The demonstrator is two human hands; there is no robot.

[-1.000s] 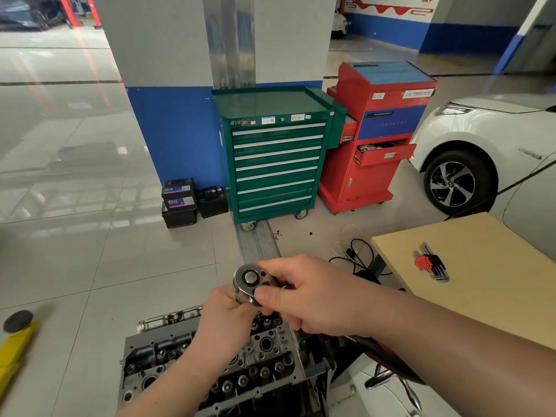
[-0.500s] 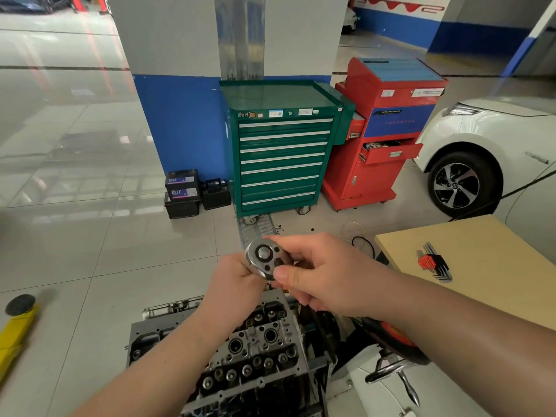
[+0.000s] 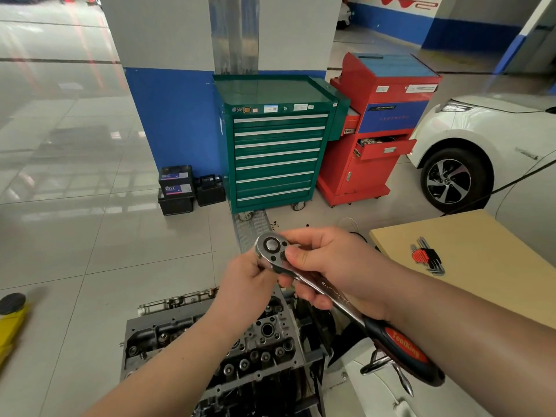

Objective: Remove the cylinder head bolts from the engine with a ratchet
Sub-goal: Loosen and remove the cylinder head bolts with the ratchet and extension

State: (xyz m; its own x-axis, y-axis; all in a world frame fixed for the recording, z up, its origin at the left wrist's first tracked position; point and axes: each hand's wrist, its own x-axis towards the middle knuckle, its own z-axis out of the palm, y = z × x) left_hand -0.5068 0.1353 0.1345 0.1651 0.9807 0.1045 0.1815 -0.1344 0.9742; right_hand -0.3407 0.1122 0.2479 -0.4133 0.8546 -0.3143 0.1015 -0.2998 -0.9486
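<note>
A: What is lying nearest?

B: The engine [image 3: 222, 350] is sitting at six o'clock, its head facing up with bolts [image 3: 244, 364] and bores showing. The left forearm is crossing over it.

A: And the ratchet?

B: The ratchet [image 3: 304, 272] is hanging in the air above the engine, held by both hands. Its round head is pointing toward eleven o'clock and its red and black handle is running down toward four o'clock.

A: How is each grip doing?

B: The right hand [image 3: 337, 266] is grasping the chrome shank just behind the head, fingers curling under it and the thumb pressing on the head's face. The left hand [image 3: 246, 281] is clenching at the underside of the head; what its fingers are holding there I cannot tell.

A: What is sitting to the side?

B: At three o'clock a tan surface [image 3: 481, 266] is carrying a set of hex keys [image 3: 427, 257] in a red holder. At eight o'clock a yellow object with a black disc [image 3: 10, 314] is lying on the floor.

A: Farther out?

B: At twelve o'clock a green cabinet [image 3: 276, 145] is standing against a blue and white pillar, with a red cabinet [image 3: 373, 130] just beside it at one o'clock, one drawer hanging open. Batteries [image 3: 186, 188] are resting on the floor at eleven o'clock. A white car [image 3: 487, 136] is parked at two o'clock.
</note>
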